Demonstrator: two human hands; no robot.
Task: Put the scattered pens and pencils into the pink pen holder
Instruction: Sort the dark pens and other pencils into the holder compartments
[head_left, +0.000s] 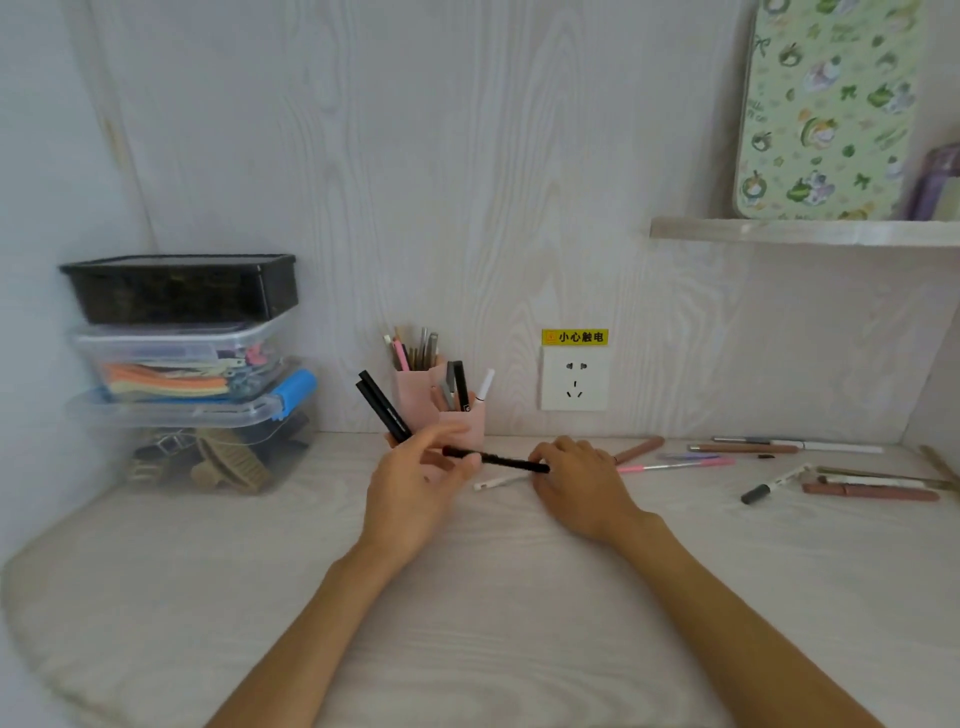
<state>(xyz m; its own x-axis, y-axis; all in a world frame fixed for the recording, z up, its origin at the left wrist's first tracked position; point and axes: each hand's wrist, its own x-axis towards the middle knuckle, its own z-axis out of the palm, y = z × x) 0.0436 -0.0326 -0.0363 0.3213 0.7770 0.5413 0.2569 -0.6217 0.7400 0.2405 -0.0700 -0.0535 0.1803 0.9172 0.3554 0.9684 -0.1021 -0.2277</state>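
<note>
You are looking down at a pale, wood-grain desk (467, 597) with a rounded front-left edge, set into a corner against a wall panelled in the same pale grain. A white wall socket (574, 378) sits low on that wall under a small yellow warning label (574, 336). At upper right a shelf (800, 231) carries a green floral-print case (826, 109) standing upright. In the left corner three plastic storage boxes (187, 374) are stacked: one black on top, two clear below.

The pink pen holder (441, 410) stands at the back of the desk, close to the wall, just beyond your hands. It has two compartments: the taller rear one holds a bunch of pens and pencils (too crowded to count), the lower front one shows a black pen and a white pen among others.

Your left hand (415, 493) is curled around two black pens (383, 406), which point up and to the left. Its fingertips also touch one end of a third black pen (496, 459), held level between both hands. Your right hand (582, 483) pinches the other end of that pen.

One white pen (498, 482) lies on the desk beneath your hands. To the right, roughly ten more pens and pencils (779, 462) lie scattered (brown, pink, lilac, white and grey; the far ones blur together).
</note>
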